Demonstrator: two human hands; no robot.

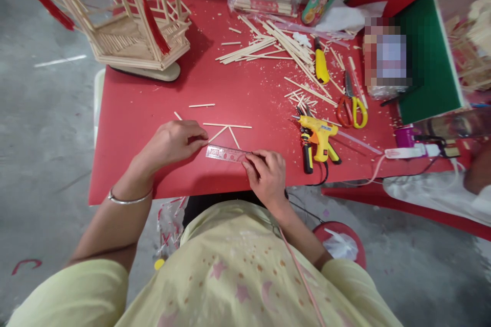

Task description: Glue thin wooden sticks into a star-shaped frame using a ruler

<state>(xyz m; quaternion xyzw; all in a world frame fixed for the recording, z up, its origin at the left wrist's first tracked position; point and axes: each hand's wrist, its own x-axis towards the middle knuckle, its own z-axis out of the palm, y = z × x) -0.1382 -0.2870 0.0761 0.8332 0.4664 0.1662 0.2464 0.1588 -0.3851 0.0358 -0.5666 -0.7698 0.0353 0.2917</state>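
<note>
A clear ruler with red markings (pixel 224 154) lies slightly slanted near the front edge of the red table. My right hand (pixel 266 173) pinches its right end between thumb and fingers. Beyond the ruler, a long thin wooden stick (pixel 238 125) lies crosswise, and two shorter sticks spread down from its middle: a left one (pixel 217 135) and a right one (pixel 233 137). My left hand (pixel 174 144) is closed, thumb and fingertips together at the lower end of the left short stick, close to the ruler's left corner. Loose sticks (pixel 202 106) lie beyond my left hand, one partly hidden.
A wooden stick-built pavilion model (pixel 134 46) with red tassels stands at the back left. A yellow glue gun (pixel 318 133), scissors (pixel 351 104), a yellow cutter (pixel 321 64) and a pile of sticks (pixel 264 48) are on the right. Cables run past a power strip (pixel 406 151).
</note>
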